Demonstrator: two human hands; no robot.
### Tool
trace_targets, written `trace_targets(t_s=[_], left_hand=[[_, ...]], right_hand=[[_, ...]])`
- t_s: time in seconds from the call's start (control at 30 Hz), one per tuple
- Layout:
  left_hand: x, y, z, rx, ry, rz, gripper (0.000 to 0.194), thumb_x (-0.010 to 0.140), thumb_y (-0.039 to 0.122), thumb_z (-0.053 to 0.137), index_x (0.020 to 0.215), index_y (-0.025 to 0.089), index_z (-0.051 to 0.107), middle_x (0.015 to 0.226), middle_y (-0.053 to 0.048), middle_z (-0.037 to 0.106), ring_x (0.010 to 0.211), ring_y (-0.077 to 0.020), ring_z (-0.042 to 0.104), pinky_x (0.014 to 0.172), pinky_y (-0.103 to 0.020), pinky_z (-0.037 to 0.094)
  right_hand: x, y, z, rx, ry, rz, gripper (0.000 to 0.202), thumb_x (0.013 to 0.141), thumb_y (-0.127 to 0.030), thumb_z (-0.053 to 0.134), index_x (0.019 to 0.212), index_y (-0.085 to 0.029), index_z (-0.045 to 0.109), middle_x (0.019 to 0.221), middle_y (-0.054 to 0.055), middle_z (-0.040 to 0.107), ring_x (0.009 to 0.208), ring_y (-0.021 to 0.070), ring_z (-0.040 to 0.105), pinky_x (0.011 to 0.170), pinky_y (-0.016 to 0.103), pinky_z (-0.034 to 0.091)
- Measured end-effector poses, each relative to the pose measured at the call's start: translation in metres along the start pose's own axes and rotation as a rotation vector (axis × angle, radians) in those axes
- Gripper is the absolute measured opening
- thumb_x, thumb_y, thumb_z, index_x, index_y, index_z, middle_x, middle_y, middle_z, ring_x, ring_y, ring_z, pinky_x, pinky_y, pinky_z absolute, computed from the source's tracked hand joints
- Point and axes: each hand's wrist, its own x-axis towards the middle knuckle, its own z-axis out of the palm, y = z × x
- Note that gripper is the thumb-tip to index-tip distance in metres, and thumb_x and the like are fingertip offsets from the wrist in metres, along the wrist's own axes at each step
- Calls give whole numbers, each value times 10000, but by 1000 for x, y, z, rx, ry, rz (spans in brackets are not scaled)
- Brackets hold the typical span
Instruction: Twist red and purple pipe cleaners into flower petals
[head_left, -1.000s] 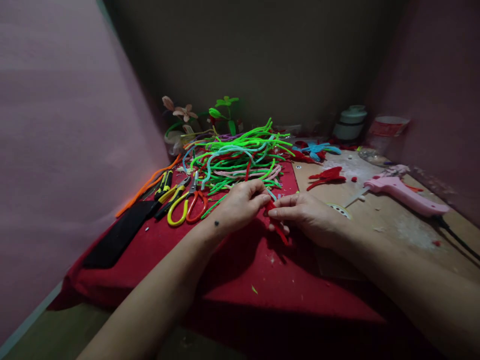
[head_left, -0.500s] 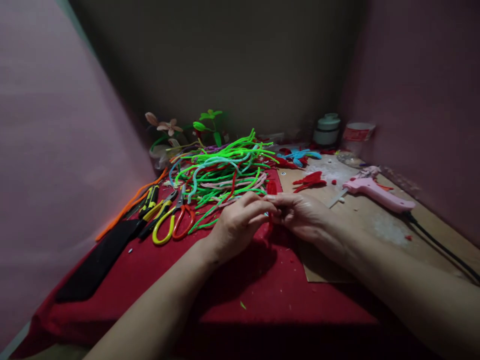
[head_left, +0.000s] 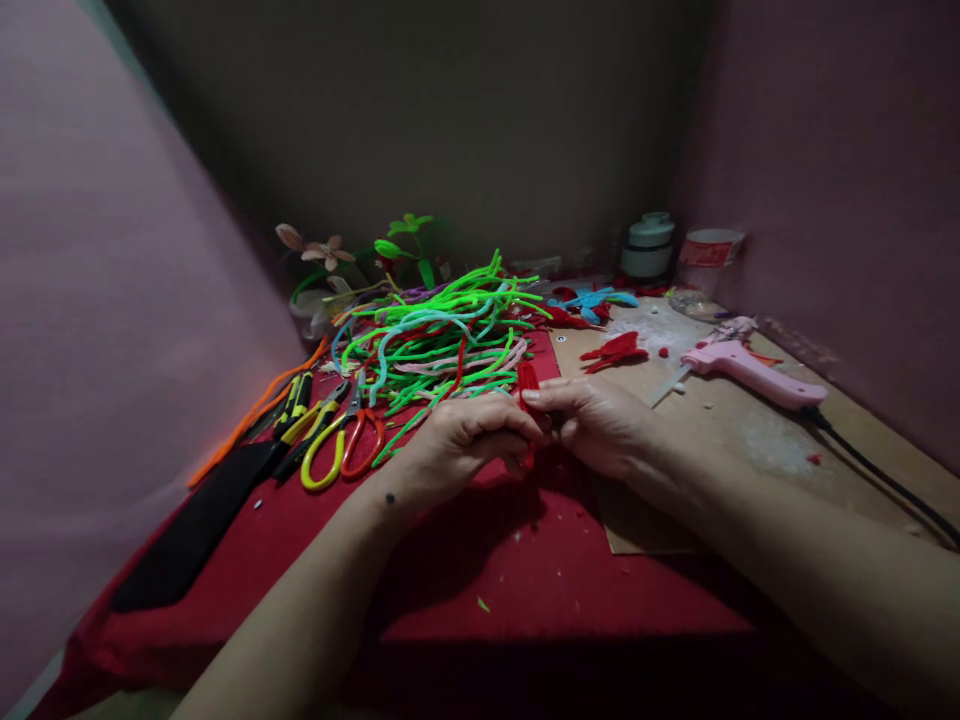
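Note:
Between my two hands is a folded red pipe cleaner, its looped top sticking up above the fingers and a short end showing below. My left hand is closed around its lower part, fingers curled. With thumb and fingers, my right hand pinches it from the right side. The hands touch each other, so the middle of the red piece is hidden. Just behind them lies a heap of pipe cleaners, mostly green, with some light blue, pink and red.
Left on the red cloth are scissors, pliers and a black strip. A pink glue gun rests on a brown board, near red shaped pieces. Pipe-cleaner flowers, a jar and a cup stand behind.
Both hands have shifted slightly left with the red pipe cleaner. My left wrist has turned a little and its fingers have moved lower on the piece, leaving more of the loop visible.

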Motion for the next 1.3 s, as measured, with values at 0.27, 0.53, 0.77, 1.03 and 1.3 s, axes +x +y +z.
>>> trace_targets(t_s=[0.27,0.53,0.77,1.03,1.3], left_hand=[[0,3,0,-420,257,-224,141,736,206,623,847,123,598,596,4,564,465,-86,528,409,-195,457],[7,3,17,-415,577,-27,338,710,130,621,1015,161,478,645,34,540,520,-85,549,434,-181,455],[7,0,27,-185,707,71,375,709,114,624,1048,190,483,694,42,526,576,-66,530,524,-175,454],[3,-8,28,82,651,148,395,739,88,581,1097,215,474,777,18,517,694,-90,538,655,-212,474],[2,-7,28,122,636,167,392,729,74,578,1080,221,484,764,26,537,669,-85,551,652,-212,469]], right_hand=[[-3,-2,2,-68,33,-82,126,571,-131,625,486,-139,532,469,-20,470,457,81,372,476,260,264],[-3,1,3,-132,24,-146,31,564,-109,589,542,-131,593,494,-18,497,466,77,389,479,253,266],[-6,5,6,-221,58,-161,64,562,-102,579,515,-144,571,448,-39,457,435,73,373,465,250,256],[-7,7,5,-231,59,-150,100,564,-104,581,503,-155,521,454,-49,428,436,74,363,451,244,258],[-8,5,6,-268,67,-165,90,567,-101,576,499,-149,542,458,-34,452,440,83,382,453,253,263]])
